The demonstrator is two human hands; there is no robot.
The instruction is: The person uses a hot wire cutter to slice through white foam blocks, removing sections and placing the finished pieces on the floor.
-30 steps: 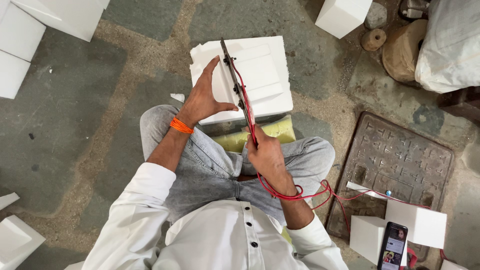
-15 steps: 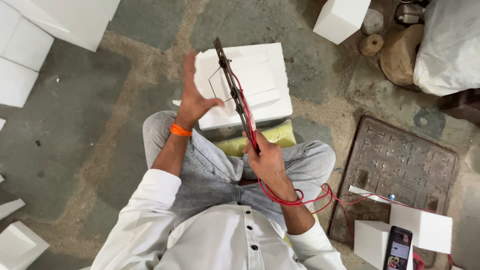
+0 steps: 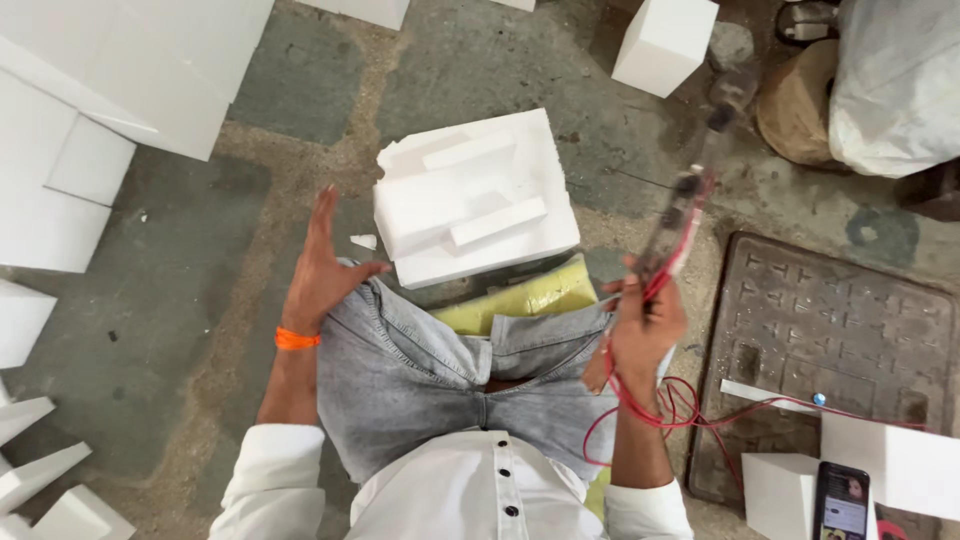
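Now the right hand (image 3: 645, 325) is up off the lap, fingers wrapped tight around the handle of a long wire cutter tool (image 3: 690, 195), which tilts up and away to the right, over the stone floor (image 3: 300, 90). Its far end is blurred, so I can't make out the tip clearly. Red wire (image 3: 690, 410) trails down from the handle, loops beside the right forearm and runs off across the cast metal cover (image 3: 830, 320) set in the floor.

Over on the other side, the left hand (image 3: 320, 270) is empty, fingers stretched out straight and thumb spread, resting by the left knee on the grey jeans (image 3: 420, 370), an orange band (image 3: 297, 339) at the wrist.

Just ahead of the knees sits the white foam block (image 3: 470, 195), cut into stepped slabs, apart from both hands, with its near edge over a yellow cushion (image 3: 520, 298). More white foam pieces (image 3: 90, 120) lie stacked at the left, a foam cube (image 3: 665, 40) sits at the top, and a phone (image 3: 842, 500) with its screen lit lies at bottom right between smaller foam blocks.
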